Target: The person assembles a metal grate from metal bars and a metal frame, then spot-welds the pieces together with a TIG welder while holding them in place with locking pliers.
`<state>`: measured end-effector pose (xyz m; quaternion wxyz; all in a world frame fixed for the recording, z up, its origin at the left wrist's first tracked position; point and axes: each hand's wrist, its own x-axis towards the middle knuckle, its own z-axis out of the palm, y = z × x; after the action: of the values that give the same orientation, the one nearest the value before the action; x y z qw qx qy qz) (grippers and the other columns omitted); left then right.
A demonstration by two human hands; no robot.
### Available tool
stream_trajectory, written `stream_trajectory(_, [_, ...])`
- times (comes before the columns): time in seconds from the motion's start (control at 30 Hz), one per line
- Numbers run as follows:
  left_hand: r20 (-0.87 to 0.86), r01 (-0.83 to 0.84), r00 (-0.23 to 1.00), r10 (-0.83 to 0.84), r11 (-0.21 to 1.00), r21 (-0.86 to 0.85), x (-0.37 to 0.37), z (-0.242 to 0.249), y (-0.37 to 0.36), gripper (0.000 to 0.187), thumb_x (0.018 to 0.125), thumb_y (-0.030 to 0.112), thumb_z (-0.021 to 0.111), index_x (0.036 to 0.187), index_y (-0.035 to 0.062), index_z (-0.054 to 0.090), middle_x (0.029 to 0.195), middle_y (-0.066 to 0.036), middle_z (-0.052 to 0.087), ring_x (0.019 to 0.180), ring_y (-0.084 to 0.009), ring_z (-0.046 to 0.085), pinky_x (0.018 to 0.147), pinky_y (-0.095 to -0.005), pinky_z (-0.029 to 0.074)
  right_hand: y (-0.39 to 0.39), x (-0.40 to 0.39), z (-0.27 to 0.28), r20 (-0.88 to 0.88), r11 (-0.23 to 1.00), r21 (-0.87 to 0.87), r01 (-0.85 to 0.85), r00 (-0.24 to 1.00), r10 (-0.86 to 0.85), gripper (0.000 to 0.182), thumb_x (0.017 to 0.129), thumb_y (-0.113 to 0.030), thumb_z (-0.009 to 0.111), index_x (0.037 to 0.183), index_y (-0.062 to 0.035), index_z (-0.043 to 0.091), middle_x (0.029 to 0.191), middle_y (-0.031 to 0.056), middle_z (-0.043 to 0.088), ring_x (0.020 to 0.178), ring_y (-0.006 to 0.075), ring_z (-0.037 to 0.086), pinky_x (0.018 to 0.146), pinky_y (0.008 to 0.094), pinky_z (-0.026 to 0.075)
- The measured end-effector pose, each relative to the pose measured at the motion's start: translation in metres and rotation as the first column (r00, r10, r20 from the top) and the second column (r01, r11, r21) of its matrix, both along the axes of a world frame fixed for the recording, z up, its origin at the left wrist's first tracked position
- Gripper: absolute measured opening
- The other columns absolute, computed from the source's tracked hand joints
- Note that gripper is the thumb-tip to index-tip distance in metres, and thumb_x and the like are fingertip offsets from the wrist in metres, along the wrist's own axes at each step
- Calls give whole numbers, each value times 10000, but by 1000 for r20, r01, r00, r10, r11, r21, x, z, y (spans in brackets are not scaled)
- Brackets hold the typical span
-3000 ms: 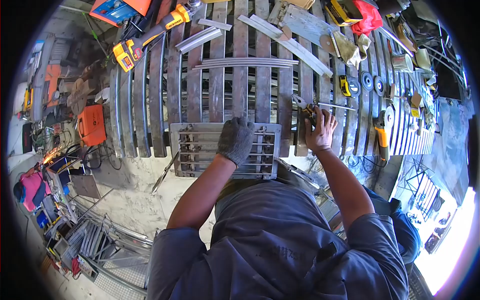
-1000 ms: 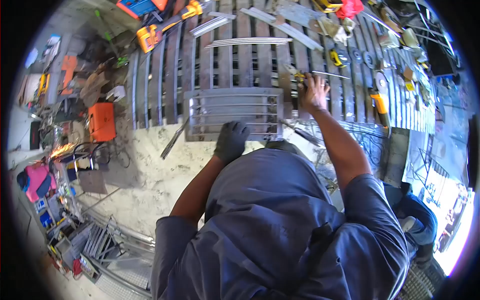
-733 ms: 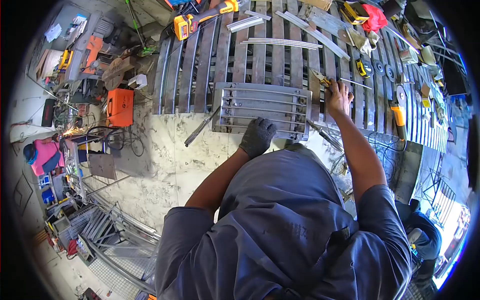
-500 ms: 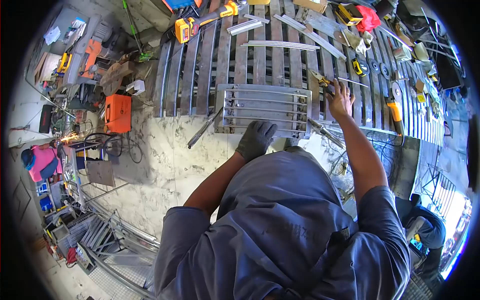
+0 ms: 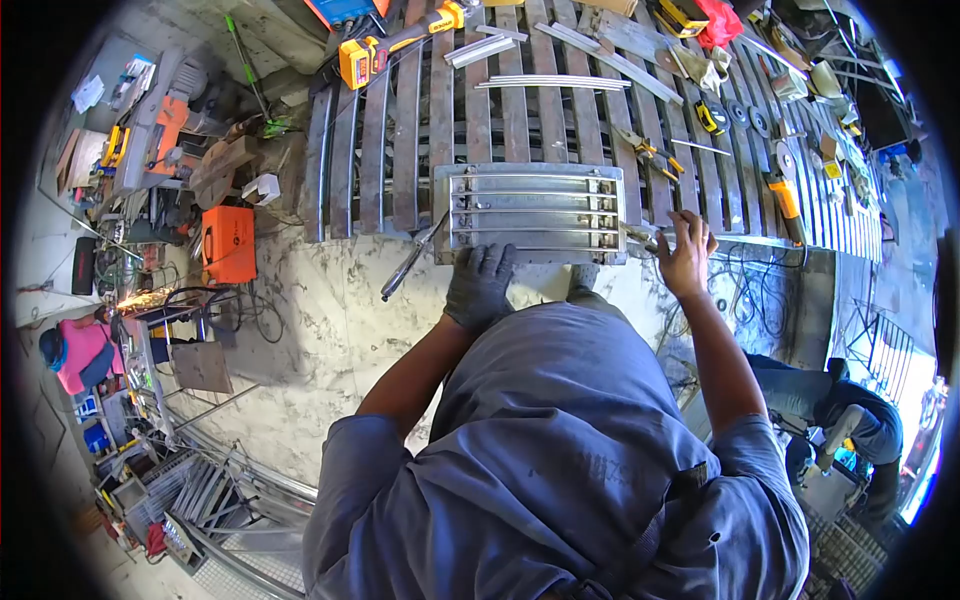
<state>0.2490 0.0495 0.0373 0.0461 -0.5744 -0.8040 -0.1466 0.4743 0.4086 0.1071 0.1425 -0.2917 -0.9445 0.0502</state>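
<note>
A rectangular metal frame with several crosswise rods (image 5: 530, 209) lies at the near edge of a slatted metal bench (image 5: 404, 150). My left hand (image 5: 480, 285), in a dark glove, rests on the frame's near left edge with its fingers stretched out. At the frame's left side, locking pliers (image 5: 408, 268) stick out towards me. My bare right hand (image 5: 688, 252) is at a second pair of locking pliers (image 5: 642, 237) on the right side, fingers curved around the handle end, which the hand partly hides. Pliers with yellow-orange handles (image 5: 655, 155) lie on the slats beyond.
On the bench are a yellow cordless grinder (image 5: 375, 55), thin metal strips (image 5: 552, 83), a tape measure (image 5: 711, 117) and another orange-handled grinder (image 5: 786, 195). An orange case (image 5: 228, 244) stands on the floor at left. Sparks fly near a person in pink (image 5: 85, 352); another person (image 5: 850, 400) bends at right.
My right hand has left the yellow-orange-handled pliers and come back to the right locking pliers, which now sit at a flatter angle. My left hand has shifted left along the frame's edge.
</note>
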Motion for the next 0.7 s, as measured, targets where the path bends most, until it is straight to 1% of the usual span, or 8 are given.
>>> stream_trajectory(0.1, [246,-287,937,250,950,126,0,-1,-27,703,886,291,888,1490,62,611,1385,-198,623,1282,-390,564,1165,-539,435,-28,5,-9,-29,993,-62,-97,995,95,450,962,-246,815,1383,-135,700,1387,109,616,1330,347,559,1127,555,370])
stream_trajectory(0.17, [300,-440,880,368,870,221,-10,15,-37,634,888,194,895,1443,71,615,1305,-183,626,1220,-393,588,1087,-524,485,-46,1,-9,-20,988,-112,-106,994,104,417,954,-249,829,1340,-136,719,1355,105,629,1290,350,578,1097,548,397])
stream_trajectory(0.23, [467,-474,816,341,857,203,-26,20,-46,609,893,89,882,1425,64,588,1196,-147,590,1022,-299,642,903,-436,547,-56,0,-20,-24,972,-210,-106,994,103,429,949,-260,839,1341,-136,718,1345,108,631,1286,350,580,1092,538,403])
stream_trajectory(0.33, [517,-378,825,229,903,203,-51,16,-48,535,894,-7,831,1385,40,621,1157,-183,655,950,-327,729,823,-422,610,-62,1,-46,-87,963,-236,-132,990,114,431,922,-209,867,1317,-127,717,1315,117,644,1275,364,600,1088,543,424])
stream_trajectory(0.37, [536,-387,792,291,919,73,-54,17,-50,465,917,11,819,1351,55,658,1166,-179,668,1038,-341,738,872,-436,614,-65,3,-56,-111,956,-252,-150,986,126,430,917,-195,871,1312,-124,717,1307,120,647,1273,368,605,1089,547,428])
stream_trajectory(0.43, [381,-268,901,209,957,109,-65,21,-45,329,939,39,812,1255,65,723,1195,-166,684,1091,-357,733,921,-447,614,-68,-1,-56,-169,954,-268,-138,981,94,403,915,-127,877,1286,-98,723,1221,123,692,1177,372,652,1041,503,500])
stream_trajectory(0.53, [364,-193,914,179,981,1,-72,35,-39,234,932,63,841,1159,74,788,1206,-135,717,1101,-351,724,976,-430,603,-69,2,-71,-257,953,-271,-134,964,63,369,896,-82,897,1230,-88,740,1187,120,716,1109,362,693,967,467,560])
stream_trajectory(0.7, [408,-230,898,166,966,114,-74,22,-41,269,856,37,902,1110,65,818,1179,-131,725,1122,-327,720,1001,-414,589,-73,2,-74,-309,925,-355,-134,951,19,319,902,-69,884,1180,-73,729,1197,128,721,1074,371,722,912,467,591])
